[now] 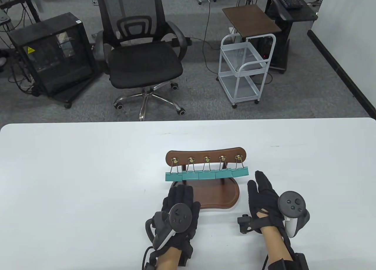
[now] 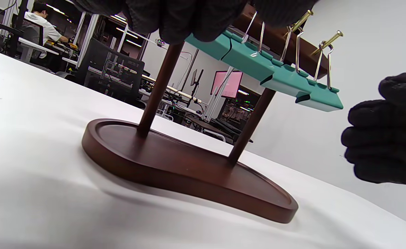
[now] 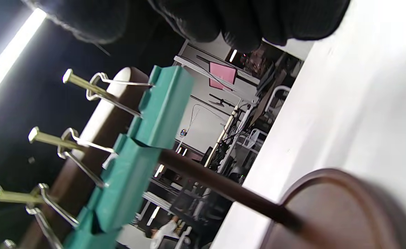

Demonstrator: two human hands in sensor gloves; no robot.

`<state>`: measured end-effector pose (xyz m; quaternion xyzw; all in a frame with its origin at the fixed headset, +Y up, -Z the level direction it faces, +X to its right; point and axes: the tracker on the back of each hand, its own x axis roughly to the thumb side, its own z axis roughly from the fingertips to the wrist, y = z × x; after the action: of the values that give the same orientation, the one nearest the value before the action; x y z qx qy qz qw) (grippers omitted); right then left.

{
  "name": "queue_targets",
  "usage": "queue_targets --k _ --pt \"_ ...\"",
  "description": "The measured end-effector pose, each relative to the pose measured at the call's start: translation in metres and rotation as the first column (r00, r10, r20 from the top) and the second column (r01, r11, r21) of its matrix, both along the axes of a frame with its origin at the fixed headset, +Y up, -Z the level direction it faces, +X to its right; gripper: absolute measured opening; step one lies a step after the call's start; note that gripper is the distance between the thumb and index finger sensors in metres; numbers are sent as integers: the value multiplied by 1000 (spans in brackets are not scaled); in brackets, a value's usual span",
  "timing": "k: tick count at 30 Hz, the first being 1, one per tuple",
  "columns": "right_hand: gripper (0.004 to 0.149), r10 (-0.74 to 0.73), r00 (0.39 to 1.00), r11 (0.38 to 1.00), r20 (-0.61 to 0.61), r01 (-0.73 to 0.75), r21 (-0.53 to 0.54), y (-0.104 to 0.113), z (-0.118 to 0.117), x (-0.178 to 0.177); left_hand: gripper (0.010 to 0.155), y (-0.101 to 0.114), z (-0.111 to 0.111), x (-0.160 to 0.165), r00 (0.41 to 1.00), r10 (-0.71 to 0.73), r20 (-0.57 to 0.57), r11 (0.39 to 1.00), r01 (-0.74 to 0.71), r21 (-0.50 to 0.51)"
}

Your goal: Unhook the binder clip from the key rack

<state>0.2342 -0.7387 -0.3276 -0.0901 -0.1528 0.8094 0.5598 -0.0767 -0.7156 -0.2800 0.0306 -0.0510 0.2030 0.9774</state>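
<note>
A wooden key rack (image 1: 206, 158) stands on a white table (image 1: 73, 179), its crossbar carried on two posts above an oval base (image 1: 223, 195). Five brass pegs stick out of the crossbar, and from each hangs one teal binder clip by its wire handles (five clips in all, side by side in a row, edges touching or nearly so). The leftmost clip (image 1: 173, 176) sits slightly lower than the other four. All five are on their pegs.

The left hand (image 1: 179, 205) rests at the near left edge of the base, fingers pointing toward the leftmost clip; in the left wrist view its fingertips (image 2: 185, 17) lie right at the row's end, but whether they grip the clip cannot be told. The right hand (image 1: 265, 198) lies on the table just right of the base, fingers stretched out flat and holding nothing, near the rightmost clip (image 1: 241, 172) but apart from it.

Behind the table stand one black office chair (image 1: 141, 58), one white cart (image 1: 245, 67) and one black cabinet (image 1: 53, 58).
</note>
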Motion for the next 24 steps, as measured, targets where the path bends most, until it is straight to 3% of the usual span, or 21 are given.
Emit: queue_targets --k 8,17,24 --pt "65 -237 967 971 -88 235 -39 5 -26 6 63 1 0 -2 1000 20 -2 1000 -20 5" --pt "64 -267 946 962 -182 252 -103 2 -42 3 62 1 0 -3 1000 25 -3 1000 -25 -4" --pt "64 -332 926 942 -178 317 -108 -11 -42 0 63 3 1 -5 999 33 -7 999 -33 1"
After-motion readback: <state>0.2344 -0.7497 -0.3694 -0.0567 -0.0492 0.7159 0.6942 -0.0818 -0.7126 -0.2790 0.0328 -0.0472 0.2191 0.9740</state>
